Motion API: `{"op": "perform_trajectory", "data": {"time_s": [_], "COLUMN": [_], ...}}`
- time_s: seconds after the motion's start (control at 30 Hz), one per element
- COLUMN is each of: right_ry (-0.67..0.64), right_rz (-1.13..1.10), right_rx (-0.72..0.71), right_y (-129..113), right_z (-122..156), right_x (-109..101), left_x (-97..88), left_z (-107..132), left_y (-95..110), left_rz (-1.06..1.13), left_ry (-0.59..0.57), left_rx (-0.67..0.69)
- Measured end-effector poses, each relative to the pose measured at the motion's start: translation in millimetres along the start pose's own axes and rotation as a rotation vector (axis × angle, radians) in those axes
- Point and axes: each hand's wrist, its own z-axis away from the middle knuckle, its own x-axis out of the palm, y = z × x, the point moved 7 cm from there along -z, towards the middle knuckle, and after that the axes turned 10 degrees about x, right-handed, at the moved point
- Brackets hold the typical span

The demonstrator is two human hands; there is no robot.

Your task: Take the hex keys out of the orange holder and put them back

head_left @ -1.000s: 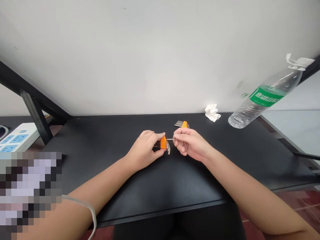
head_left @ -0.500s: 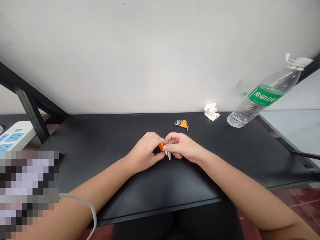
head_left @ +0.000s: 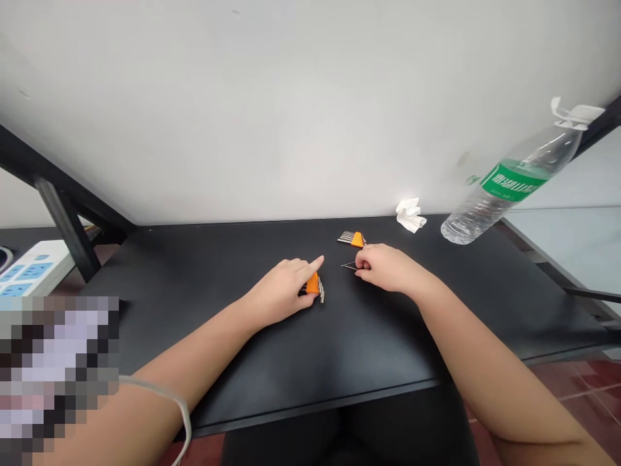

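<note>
Near the middle of the black tabletop, the left hand stays clamped on an orange hex-key holder, its forefinger now stretched out past it. Half a second ago the right hand was together with it there; now it has moved off to two o'clock of the holder, where a thin metal key, perhaps more than one, shows at its curled fingertips; whether they grip it, I cannot tell. That suggests a pause at the holder, with attention on the loose piece. Another hex-key set lies apart, around one o'clock.
</note>
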Motion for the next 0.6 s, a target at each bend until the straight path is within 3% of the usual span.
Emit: {"op": "perform_trajectory", "data": {"time_s": [0.23,0.33,0.47,0.6], "right_ry": [-0.047,-0.052,-0.177,-0.261], "right_rz": [0.083,-0.109,-0.455,-0.637], "right_rx": [-0.004,-0.088,-0.199,-0.184], "right_y": [-22.3,-34.2,-47.6,-49.5], "right_z": [8.0,14.3,20.0,19.3], "right_x": [11.7,11.5,15.8,20.9], "left_x": [4.7,5.0,2.5,-1.1], "left_z": [0.2,1.3,2.2,2.1], "left_y": [-1.6,-1.4,2.9,6.1], "left_rz": [0.036,0.047,0.061,0.066], "left_ry": [0.024,0.04,0.076,0.118], "left_rx": [-0.007,0.006,0.083,0.135]}}
